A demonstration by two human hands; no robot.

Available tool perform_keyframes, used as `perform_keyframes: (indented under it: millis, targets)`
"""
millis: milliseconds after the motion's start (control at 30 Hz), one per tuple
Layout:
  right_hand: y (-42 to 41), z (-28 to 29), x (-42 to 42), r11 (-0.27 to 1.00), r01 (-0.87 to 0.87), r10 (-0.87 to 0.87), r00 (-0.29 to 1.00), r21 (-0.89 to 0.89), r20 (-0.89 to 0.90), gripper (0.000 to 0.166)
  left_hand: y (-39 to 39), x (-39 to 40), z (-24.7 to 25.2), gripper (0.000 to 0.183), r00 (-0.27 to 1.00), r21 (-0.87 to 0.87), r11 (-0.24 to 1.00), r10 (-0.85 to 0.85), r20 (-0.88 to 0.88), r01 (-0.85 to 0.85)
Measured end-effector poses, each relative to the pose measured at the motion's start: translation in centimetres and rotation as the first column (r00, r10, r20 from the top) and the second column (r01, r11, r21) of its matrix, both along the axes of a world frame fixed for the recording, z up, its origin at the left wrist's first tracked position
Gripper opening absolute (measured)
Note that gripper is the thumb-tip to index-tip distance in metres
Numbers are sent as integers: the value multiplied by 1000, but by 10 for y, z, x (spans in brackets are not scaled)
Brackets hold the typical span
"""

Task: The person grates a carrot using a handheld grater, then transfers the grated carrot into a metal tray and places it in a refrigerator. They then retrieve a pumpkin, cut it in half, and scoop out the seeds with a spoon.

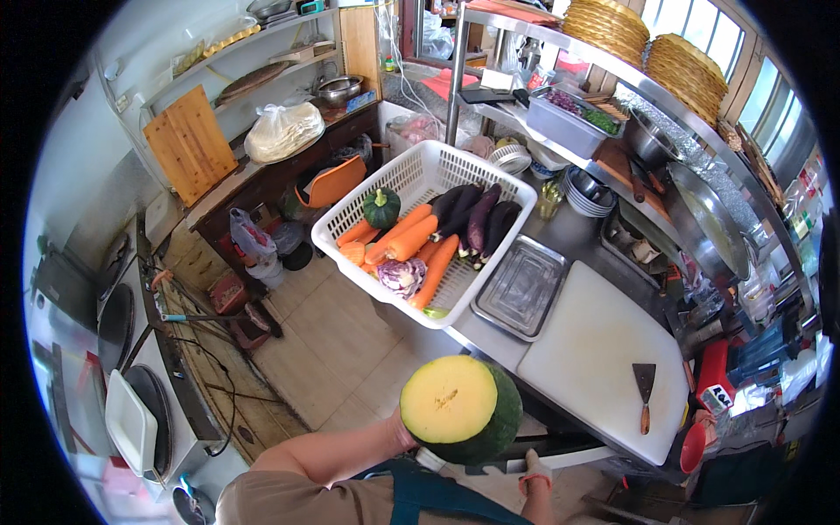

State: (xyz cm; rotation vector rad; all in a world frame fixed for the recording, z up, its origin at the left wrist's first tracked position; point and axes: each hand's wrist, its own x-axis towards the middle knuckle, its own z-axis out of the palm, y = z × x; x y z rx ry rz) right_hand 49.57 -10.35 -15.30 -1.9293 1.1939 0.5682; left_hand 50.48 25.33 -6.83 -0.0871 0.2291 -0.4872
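Note:
A large dark green squash (502, 410), cut to show its yellow flesh, is held up before my body. My left hand (405, 430) supports it from the left and below; most of its fingers are hidden behind the squash. My right hand (537, 464), with an orange band at the wrist, is low at the right of the squash, by the edge of the steel counter; its fingers are partly hidden. On the white cutting board (590, 348) lies a scraper (646, 394) with a wooden handle. A lidded metal tray (522, 285) sits beside the board.
A white plastic basket (321, 230) holds carrots (436, 272), eggplants (482, 216), a small green pumpkin (382, 208) and a cut purple cabbage (401, 277). A steel shelf (456, 79) with bowls and containers rises beyond the counter. Round griddles (117, 326) stand at the left.

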Motion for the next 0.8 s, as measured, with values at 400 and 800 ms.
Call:
perform_keyframes:
  millis: [400, 800]
  targets:
    - [141, 240, 117, 669, -642, 236, 661, 374, 713, 51, 36, 85, 117, 64, 891, 262, 853, 423, 164, -452]
    - [235, 281, 280, 283, -898, 425, 432, 337, 796, 79, 62, 178, 141, 71, 946, 609, 733, 305, 104, -304]
